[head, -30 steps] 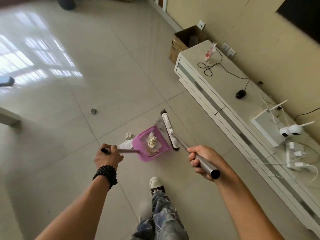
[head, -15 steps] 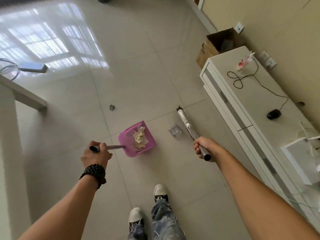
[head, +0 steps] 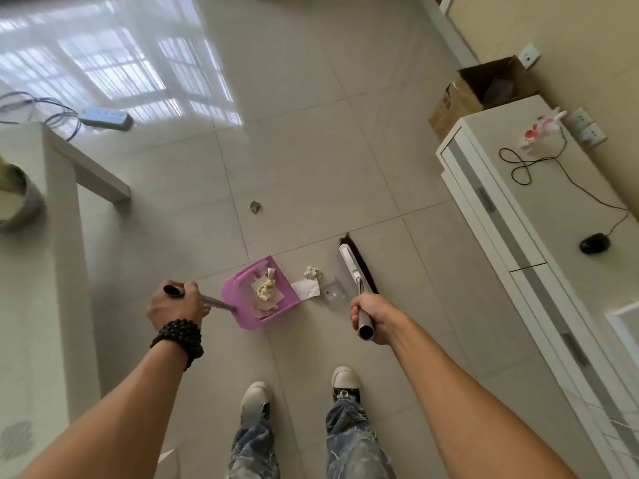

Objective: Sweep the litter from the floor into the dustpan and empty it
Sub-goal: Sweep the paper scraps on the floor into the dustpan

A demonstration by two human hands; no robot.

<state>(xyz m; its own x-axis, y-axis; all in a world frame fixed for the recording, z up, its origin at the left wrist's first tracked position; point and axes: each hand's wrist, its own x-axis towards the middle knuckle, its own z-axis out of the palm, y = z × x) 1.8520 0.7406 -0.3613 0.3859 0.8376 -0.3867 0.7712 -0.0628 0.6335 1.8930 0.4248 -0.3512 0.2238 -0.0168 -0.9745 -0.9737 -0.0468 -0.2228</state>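
My left hand (head: 176, 304) grips the handle of a pink dustpan (head: 242, 316), which rests on the tiled floor with crumpled paper (head: 266, 288) inside. My right hand (head: 371, 314) grips the metal handle of a broom, whose white head with dark bristles (head: 354, 266) sits on the floor right of the pan. Between pan mouth and broom lie a paper ball (head: 312, 272), a flat white paper (head: 306, 289) and a clear plastic piece (head: 332, 292). A small grey scrap (head: 255, 206) lies farther off on the floor.
A long white cabinet (head: 501, 216) runs along the right wall, with a mouse (head: 594, 243) and cable on top. An open cardboard box (head: 463, 95) stands beyond it. A white table (head: 52, 209) is at my left, a power strip (head: 105, 117) behind it. My feet (head: 299, 388) stand below.
The dustpan has come closer to me and turned its mouth toward the broom. The broom head has come nearer too, and a paper ball and flat paper now show between them.
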